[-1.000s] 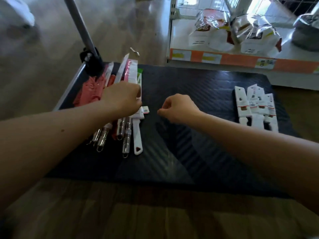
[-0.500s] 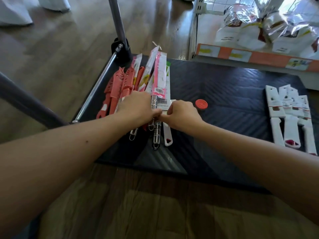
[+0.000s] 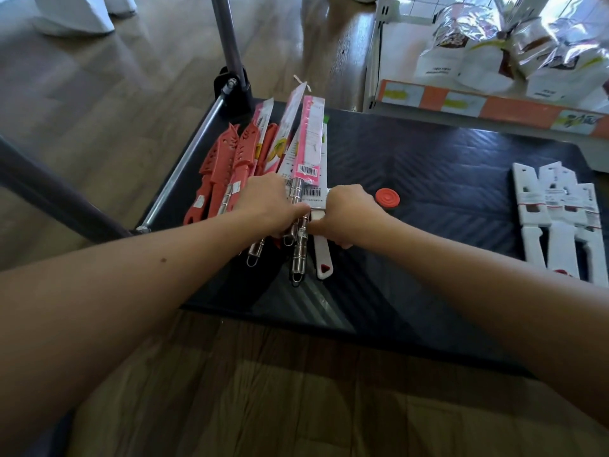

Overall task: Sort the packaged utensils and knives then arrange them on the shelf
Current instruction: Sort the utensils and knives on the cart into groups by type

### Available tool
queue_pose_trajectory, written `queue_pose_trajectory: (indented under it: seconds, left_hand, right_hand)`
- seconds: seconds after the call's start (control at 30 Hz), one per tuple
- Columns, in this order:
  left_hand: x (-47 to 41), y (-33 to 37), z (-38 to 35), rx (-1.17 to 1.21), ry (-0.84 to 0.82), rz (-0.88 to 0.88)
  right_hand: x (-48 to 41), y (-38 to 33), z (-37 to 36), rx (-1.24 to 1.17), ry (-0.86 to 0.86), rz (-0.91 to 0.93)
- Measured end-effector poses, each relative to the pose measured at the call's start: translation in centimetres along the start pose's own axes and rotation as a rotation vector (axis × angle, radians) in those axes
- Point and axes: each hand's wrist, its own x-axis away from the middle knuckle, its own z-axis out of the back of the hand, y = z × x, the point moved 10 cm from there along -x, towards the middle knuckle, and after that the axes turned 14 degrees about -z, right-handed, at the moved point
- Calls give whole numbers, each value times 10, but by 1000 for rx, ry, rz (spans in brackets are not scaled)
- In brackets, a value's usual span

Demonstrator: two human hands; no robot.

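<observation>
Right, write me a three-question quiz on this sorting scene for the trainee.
1. True or false: the white packaged knives lie at the right of the black mat, apart from both hands.
2. What lies on the mat just right of the right hand? A) a red disc B) a green cup C) a blue spoon
3. Fill in: the left hand grips the steel-handled utensils; the red sheathed knives lie to its ___.
Key: 1 true; 2 A; 3 left.
</observation>
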Motion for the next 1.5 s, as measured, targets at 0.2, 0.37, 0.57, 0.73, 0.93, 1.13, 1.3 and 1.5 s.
queue_pose_trajectory:
  seconds: [0.2,0.37,0.57,0.73,0.93,1.13,1.3,1.5]
  left_hand:
    - [2,2,0,13,-23,10]
    - [3,-2,-1,60,-6,47]
    - [1,1,0,128,72,73]
    - [-10,23,3,89,137,32]
    - [-23,58,-17,182,134,-4]
    - [-26,94,-52,169,54,-32]
    - [-30,130,-78,236,11,-78]
    - [-34,170,-107,345,-34,-102]
  right_hand:
    - [1,-10,3,174,75,19]
    - [2,6,1,-102,-31,-69]
    - [-2,45,4,-519,-149,-231]
    - [-5,83,26,-700,-65,-324]
    - [-3,122,50,-676,-2,-347]
    - [9,165,67,-623,52,-374]
    - [18,205,80,-576,85,-432]
    - [35,252,92,-607,130,-528]
